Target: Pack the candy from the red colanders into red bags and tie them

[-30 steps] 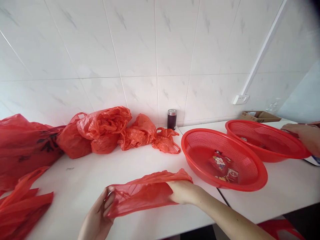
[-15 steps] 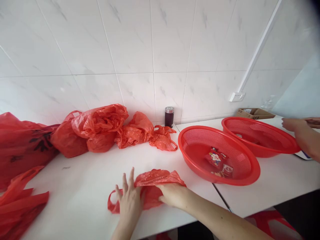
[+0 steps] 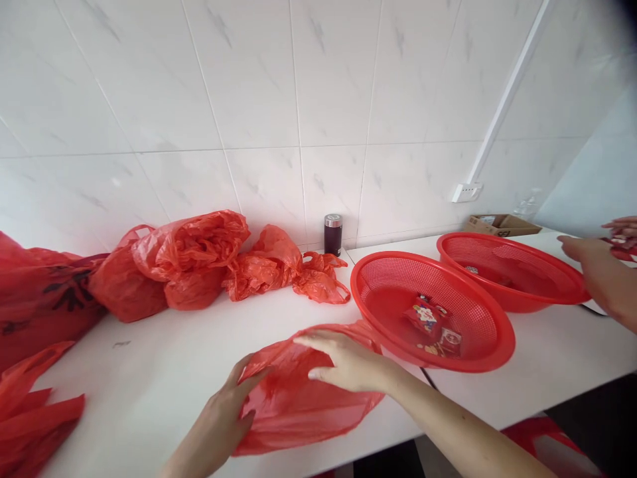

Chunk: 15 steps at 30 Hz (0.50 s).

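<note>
Near the front edge of the bench, touching a red bag, likely light, limp and slippery, best pinched by its rim, with parted fingers of left hand and right hand.

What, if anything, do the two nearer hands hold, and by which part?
Cannot be told: left hand is at the left edge of the spread red bag, right hand over it.

Thin translucent red plastic bag now spread wider. Bare right hand's fingers, previously hidden inside it, now visible. Bare left hand shifted left, fingers turned rightward.
</note>
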Each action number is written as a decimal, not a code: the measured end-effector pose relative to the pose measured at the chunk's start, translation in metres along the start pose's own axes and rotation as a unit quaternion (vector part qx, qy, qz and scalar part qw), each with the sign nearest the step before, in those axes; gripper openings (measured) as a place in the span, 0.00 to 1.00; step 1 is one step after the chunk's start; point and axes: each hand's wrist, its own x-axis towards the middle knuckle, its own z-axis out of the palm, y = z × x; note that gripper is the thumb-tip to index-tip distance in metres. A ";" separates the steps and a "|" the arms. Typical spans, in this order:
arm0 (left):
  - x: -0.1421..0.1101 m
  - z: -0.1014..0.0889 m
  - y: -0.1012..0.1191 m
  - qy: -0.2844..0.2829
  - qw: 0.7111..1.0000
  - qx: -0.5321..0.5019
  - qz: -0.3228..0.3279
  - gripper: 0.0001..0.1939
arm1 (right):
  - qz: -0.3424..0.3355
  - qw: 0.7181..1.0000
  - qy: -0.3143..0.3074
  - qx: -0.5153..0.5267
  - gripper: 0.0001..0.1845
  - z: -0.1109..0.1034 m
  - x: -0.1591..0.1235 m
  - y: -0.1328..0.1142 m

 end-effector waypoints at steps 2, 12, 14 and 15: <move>-0.009 -0.003 0.015 0.005 0.999 -0.040 0.015 0.33 | 0.038 0.998 0.042 -0.008 0.38 -0.001 0.005 0.012; -0.003 -0.004 0.030 0.031 0.973 -0.226 -0.031 0.20 | 0.074 0.934 -0.108 0.332 0.31 -0.058 -0.020 0.023; -0.003 -0.003 0.026 0.030 0.967 -0.250 -0.048 0.20 | 0.055 0.950 -0.028 0.307 0.29 -0.091 -0.029 0.026; -0.004 -0.003 0.022 0.016 0.966 -0.252 -0.050 0.21 | 0.066 0.964 0.025 0.258 0.30 -0.109 -0.034 0.033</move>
